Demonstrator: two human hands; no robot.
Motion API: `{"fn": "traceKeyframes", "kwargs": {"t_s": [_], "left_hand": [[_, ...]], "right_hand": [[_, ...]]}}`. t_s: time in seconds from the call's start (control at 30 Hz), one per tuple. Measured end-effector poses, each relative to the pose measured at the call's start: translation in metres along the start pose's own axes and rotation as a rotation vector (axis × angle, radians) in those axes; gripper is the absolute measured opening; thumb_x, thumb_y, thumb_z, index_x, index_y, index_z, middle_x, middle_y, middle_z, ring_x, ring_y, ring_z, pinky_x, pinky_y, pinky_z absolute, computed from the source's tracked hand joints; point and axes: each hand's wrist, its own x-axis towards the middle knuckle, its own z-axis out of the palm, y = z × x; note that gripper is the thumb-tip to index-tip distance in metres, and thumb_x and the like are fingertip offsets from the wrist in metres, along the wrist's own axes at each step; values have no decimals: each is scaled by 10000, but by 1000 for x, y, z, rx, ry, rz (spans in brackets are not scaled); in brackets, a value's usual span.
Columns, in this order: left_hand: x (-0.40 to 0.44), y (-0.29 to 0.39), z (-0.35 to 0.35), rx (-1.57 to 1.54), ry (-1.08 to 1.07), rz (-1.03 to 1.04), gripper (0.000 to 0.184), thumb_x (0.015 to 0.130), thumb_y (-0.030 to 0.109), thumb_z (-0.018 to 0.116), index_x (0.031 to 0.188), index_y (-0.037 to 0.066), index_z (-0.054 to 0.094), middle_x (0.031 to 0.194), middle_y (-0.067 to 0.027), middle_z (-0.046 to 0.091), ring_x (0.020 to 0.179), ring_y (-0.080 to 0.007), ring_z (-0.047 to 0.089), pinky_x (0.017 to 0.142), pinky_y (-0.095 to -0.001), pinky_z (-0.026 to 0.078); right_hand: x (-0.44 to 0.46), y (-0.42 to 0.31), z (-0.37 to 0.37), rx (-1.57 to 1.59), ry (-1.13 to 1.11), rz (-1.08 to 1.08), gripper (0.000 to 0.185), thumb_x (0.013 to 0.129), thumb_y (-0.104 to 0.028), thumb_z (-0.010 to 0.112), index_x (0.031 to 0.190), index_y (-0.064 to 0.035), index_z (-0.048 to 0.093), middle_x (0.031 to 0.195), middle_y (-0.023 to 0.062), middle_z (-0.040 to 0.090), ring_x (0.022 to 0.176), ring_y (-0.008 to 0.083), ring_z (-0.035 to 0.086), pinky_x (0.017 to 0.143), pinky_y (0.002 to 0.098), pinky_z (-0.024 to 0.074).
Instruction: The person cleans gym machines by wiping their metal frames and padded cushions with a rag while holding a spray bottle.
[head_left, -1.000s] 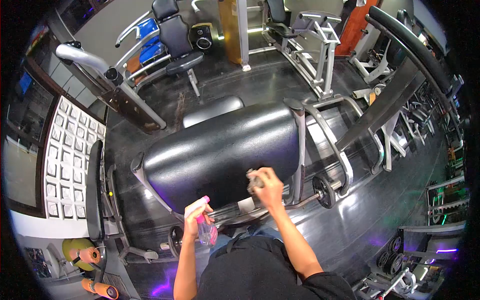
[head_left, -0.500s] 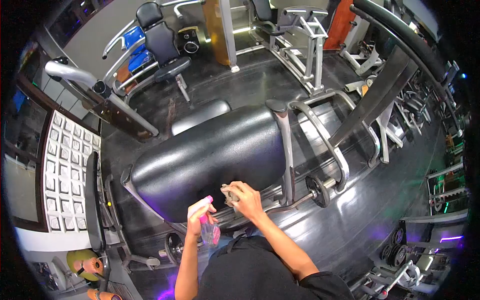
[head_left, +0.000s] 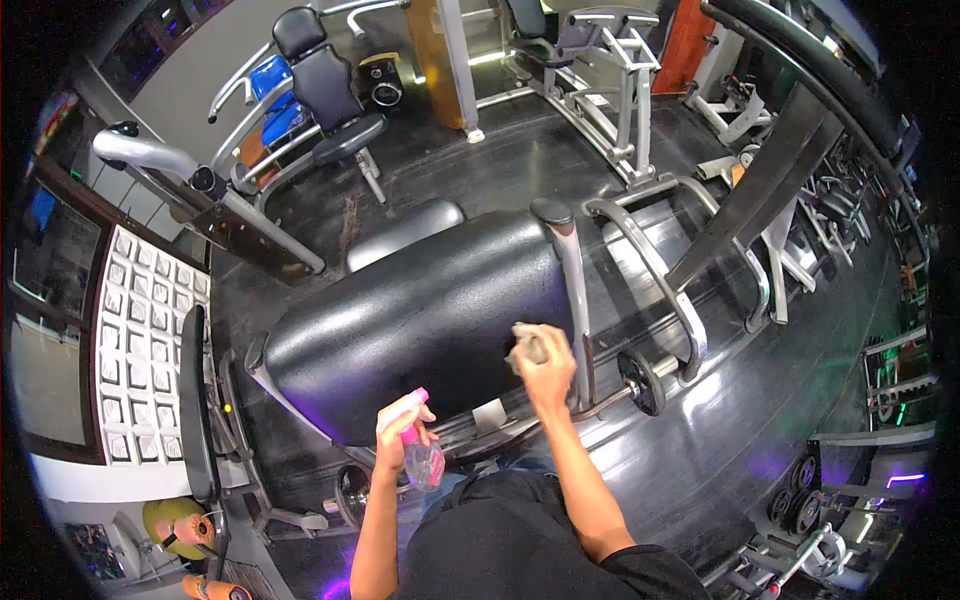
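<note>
A clear spray bottle (head_left: 425, 465) with a pink spray head hangs upright from my left hand (head_left: 394, 440), whose fingers wrap round its neck and trigger. My right hand (head_left: 548, 370) is closed on a crumpled greyish cloth (head_left: 527, 347). That cloth is at the right end of a big black padded bench (head_left: 420, 310), close to its metal end frame; whether it presses on the vinyl I cannot tell. Light glints along the pad's curved top. A small pale rectangle (head_left: 489, 415) shows at the pad's near edge, between my hands.
Metal end posts (head_left: 575, 290) flank the pad. To the right, a bar carries a small weight plate (head_left: 641, 382). Another plate (head_left: 351, 490) is low on the left. Behind stand a black seat machine (head_left: 330, 90) and a curved grey tube frame (head_left: 655, 265).
My right hand has moved right and slightly up along the pad with the cloth, and the pale rectangle now shows. My left hand with the spray bottle has hardly moved.
</note>
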Motion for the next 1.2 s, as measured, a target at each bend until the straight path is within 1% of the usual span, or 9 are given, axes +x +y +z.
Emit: {"fn": "traceKeyframes", "kwargs": {"t_s": [0.17,0.27,0.37,0.43,0.63,0.7,0.9,1.1,1.2], "left_hand": [[6,-11,10,-28,-32,30,342,908,215,504,1090,-59,601,850,-142,635,504,-189,570,578,-383,576],[13,-13,18,-81,2,27,350,904,220,496,1076,-67,599,836,-145,634,501,-191,569,566,-382,576],[19,-11,25,-77,-17,54,341,906,209,486,1064,-71,600,822,-147,634,498,-189,567,547,-373,574],[23,-6,33,-55,58,55,364,950,279,504,864,-58,611,776,-146,636,465,-186,560,511,-369,570],[27,-6,37,-48,46,51,365,951,285,505,872,-56,609,777,-156,628,469,-187,567,505,-367,571],[28,-8,38,-27,17,34,362,935,289,518,874,-56,608,779,-158,628,472,-189,566,509,-370,570],[34,-10,49,-5,-82,-58,354,885,293,548,875,-56,609,792,-165,630,482,-201,562,539,-387,568],[51,-8,63,25,-144,-97,364,877,296,551,906,-61,616,805,-170,638,488,-201,570,560,-390,571],[57,-6,65,-7,-223,-86,397,867,231,531,1114,-75,582,859,-155,635,526,-187,578,601,-359,571]], "right_hand": [[-33,-26,27,105,-271,-159,437,617,-28,769,1031,-134,680,1026,68,647,956,270,643,828,359,526],[-33,-24,22,20,-383,-244,442,617,-42,759,1023,-199,682,1030,32,640,943,249,646,794,368,535],[-14,-13,1,-76,-356,-203,414,622,-59,764,992,-225,686,1012,19,640,922,230,648,774,355,542],[-1,2,-10,-112,-222,-192,364,633,-90,769,958,-237,696,974,-7,639,890,210,652,743,346,544],[40,28,-44,-103,60,84,283,698,-78,749,960,-177,706,985,50,651,904,270,652,788,361,517],[47,31,-43,-119,62,120,281,696,-83,752,965,-147,700,995,64,661,913,271,651,798,362,511],[5,16,-16,7,50,63,329,657,-46,768,968,-115,686,1001,83,659,935,263,655,811,355,522],[-13,21,-21,-63,-186,-61,334,642,-93,794,950,-159,685,970,30,637,856,229,646,735,352,522],[3,29,-28,-64,-62,25,300,663,-97,772,942,-152,675,964,45,632,867,242,640,746,361,513]]}}
